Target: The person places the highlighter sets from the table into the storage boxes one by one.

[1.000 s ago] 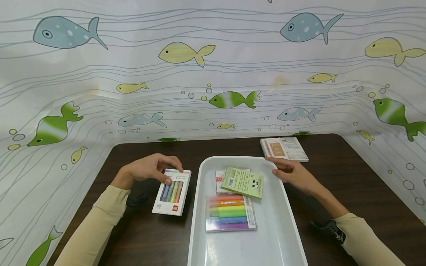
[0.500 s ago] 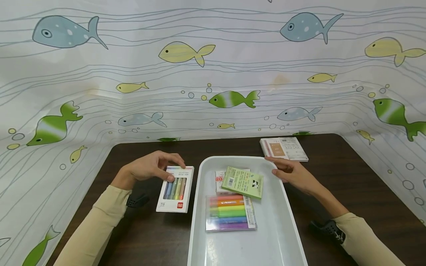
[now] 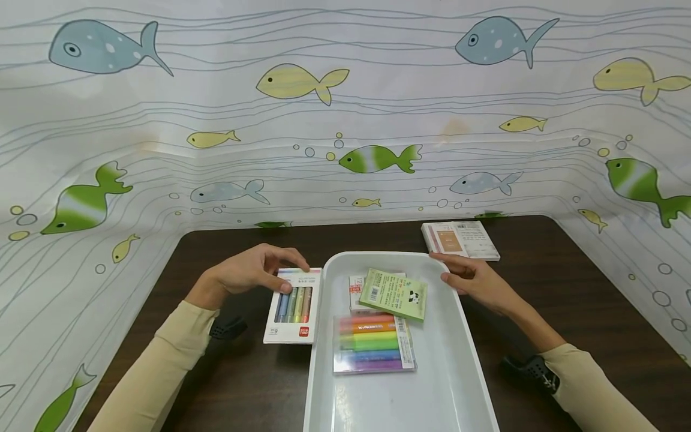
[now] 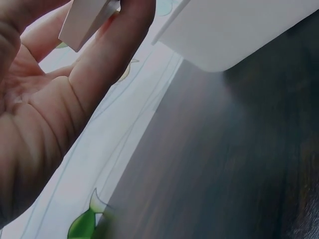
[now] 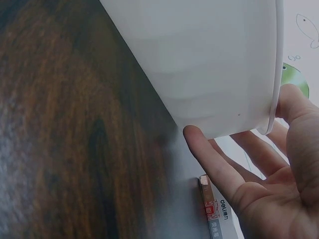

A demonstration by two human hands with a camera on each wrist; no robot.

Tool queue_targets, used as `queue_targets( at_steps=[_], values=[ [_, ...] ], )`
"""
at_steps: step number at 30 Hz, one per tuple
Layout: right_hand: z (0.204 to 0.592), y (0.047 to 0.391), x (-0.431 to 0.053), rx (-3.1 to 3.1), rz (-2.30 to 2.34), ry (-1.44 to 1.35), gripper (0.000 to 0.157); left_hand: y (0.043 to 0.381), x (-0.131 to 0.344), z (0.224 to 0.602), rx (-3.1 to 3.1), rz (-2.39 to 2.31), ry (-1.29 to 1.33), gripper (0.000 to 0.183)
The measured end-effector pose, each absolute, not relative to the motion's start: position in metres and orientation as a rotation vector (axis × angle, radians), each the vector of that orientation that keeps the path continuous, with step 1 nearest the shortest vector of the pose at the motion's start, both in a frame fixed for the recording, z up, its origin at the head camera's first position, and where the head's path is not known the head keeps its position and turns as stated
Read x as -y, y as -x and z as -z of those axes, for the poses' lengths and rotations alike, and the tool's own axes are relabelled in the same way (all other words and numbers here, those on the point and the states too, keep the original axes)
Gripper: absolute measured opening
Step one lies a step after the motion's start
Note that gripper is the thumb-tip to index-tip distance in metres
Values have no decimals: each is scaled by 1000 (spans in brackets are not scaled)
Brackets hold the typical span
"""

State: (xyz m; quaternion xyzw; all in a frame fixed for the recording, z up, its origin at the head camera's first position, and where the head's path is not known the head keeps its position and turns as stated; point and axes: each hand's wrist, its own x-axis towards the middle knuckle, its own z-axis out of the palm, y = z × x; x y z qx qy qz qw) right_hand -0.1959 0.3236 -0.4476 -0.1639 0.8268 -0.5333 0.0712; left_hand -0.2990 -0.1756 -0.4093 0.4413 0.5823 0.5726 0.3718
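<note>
Since half a second ago, the white cardboard box with a window showing coloured sticks (image 3: 294, 307) has shifted a little to the right, carried by the left hand (image 3: 256, 271), and in our head view it now overlaps the left rim of the long white plastic tray (image 3: 372, 402). We find the right hand (image 3: 477, 279) and the tray's contents where they were.

Nearest us, the tray runs out of sight at the bottom; it stands on the dark brown wood-grained surface (image 3: 237, 384). Further up, near the tray's left edge, we see a clear flat plastic case of rainbow-coloured markers (image 3: 372, 345) lying flat inside. Left of it, outside the tray, the windowed box is held above the surface; whether it touches the rim we cannot tell. The left hand pinches its far end, thumb on the front face.

Toward the tray's far edge, a flat green packet with a panda picture (image 3: 394, 294) partly covers a small white box with red print (image 3: 355, 289). The right hand grips the tray's far right corner. Just beyond that corner, near the surface's far edge, lies a flat white box with a brown square (image 3: 461, 241). Behind, we see a white fish-printed sheet (image 3: 399, 204).
</note>
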Motion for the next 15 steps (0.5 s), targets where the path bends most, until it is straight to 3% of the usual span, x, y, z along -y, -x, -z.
queue_targets(
  at_steps=[15],
  values=[
    [448, 196, -324, -2494, 1595, 496, 49, 281, 152, 403, -1542, -1459, -1086, 39]
  ],
)
